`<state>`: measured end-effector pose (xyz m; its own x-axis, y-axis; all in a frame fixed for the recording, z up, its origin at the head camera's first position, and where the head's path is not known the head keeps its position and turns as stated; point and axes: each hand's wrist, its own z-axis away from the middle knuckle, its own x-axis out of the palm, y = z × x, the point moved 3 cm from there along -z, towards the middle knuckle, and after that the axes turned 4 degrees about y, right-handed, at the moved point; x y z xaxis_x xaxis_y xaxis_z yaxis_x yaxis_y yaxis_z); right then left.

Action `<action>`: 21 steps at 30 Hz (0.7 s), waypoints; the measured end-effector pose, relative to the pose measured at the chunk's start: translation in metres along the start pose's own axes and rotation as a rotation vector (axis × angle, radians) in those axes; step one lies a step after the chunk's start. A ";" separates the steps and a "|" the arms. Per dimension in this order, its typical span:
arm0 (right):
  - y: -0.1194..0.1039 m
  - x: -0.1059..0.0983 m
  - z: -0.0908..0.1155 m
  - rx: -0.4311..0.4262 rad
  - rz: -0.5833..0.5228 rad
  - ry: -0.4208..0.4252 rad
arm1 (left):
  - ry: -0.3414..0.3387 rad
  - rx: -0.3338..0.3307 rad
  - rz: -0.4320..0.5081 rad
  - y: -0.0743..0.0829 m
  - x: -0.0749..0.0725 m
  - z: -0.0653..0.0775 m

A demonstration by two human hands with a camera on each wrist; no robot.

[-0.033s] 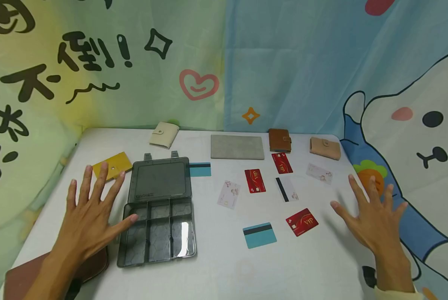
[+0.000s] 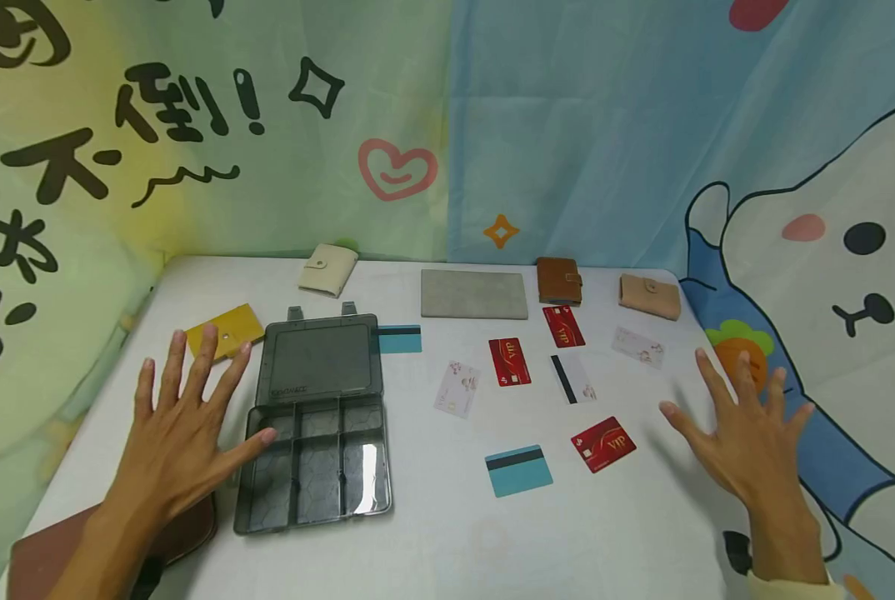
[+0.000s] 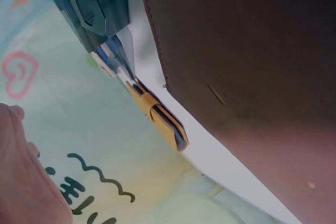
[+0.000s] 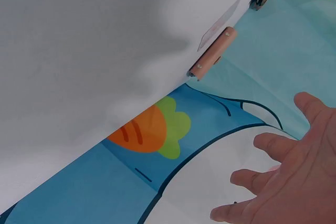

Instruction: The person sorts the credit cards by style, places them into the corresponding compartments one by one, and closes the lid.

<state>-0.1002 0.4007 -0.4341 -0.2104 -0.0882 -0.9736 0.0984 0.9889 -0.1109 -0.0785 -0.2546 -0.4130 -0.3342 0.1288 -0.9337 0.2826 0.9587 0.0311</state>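
My left hand [image 2: 185,442] is spread with straight fingers at the left, its thumb overlapping the edge of a dark divided plastic box [image 2: 317,467] in the head view. The box's lid [image 2: 320,358] lies folded back. A yellow wallet [image 2: 230,332] sits just past the left fingertips. My right hand [image 2: 751,437] hovers spread at the table's right side, holding nothing. Nearest to it are a red VIP card [image 2: 603,444] and a pale card [image 2: 638,347]. A pink-tan wallet [image 4: 212,55] shows beyond the fingers in the right wrist view.
On the white table [image 2: 432,542] lie more cards, including a blue one [image 2: 518,472] and a red one [image 2: 510,362]. Along the back are a cream wallet [image 2: 328,269], a grey flat pad [image 2: 473,294] and a brown wallet [image 2: 559,281]. A brown leather case [image 2: 50,554] lies front left.
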 end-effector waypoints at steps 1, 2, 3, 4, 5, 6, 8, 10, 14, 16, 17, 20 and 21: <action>-0.001 0.000 0.000 0.000 0.002 -0.001 | 0.000 0.001 0.002 0.000 0.000 0.000; -0.001 0.000 0.000 -0.001 0.003 -0.001 | 0.000 0.002 0.002 0.000 0.000 0.000; -0.002 0.000 0.000 -0.002 0.003 -0.001 | 0.000 0.002 0.002 0.000 0.000 0.000; -0.003 0.000 -0.001 -0.002 0.005 -0.002 | -0.002 0.003 0.001 0.001 0.001 0.000; -0.005 0.000 -0.001 -0.003 0.006 -0.001 | -0.004 0.003 0.001 0.001 0.001 0.000; -0.005 0.000 -0.001 -0.004 0.008 -0.001 | -0.005 0.004 -0.002 0.001 0.001 0.000; -0.007 -0.001 -0.001 -0.005 0.012 -0.001 | -0.008 0.002 -0.006 0.002 0.002 -0.001; -0.009 -0.002 -0.001 -0.005 0.018 0.001 | -0.013 -0.002 -0.008 0.003 0.002 -0.002; -0.016 -0.002 0.002 -0.026 0.026 0.023 | -0.024 -0.010 0.010 0.008 0.001 -0.003; -0.022 -0.002 0.005 -0.057 0.001 0.033 | -0.028 -0.015 0.023 0.011 0.002 -0.002; -0.026 -0.001 0.007 -0.074 -0.027 0.032 | -0.032 -0.018 0.033 0.013 0.002 -0.001; -0.039 0.002 0.013 -0.110 -0.112 -0.014 | -0.042 -0.031 0.077 0.019 0.004 0.003; -0.043 0.004 0.015 -0.117 -0.138 -0.045 | -0.048 -0.037 0.100 0.022 0.005 0.005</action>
<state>-0.0904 0.3560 -0.4359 -0.1699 -0.2267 -0.9590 -0.0423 0.9740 -0.2228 -0.0699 -0.2345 -0.4186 -0.2620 0.2129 -0.9413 0.2787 0.9505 0.1374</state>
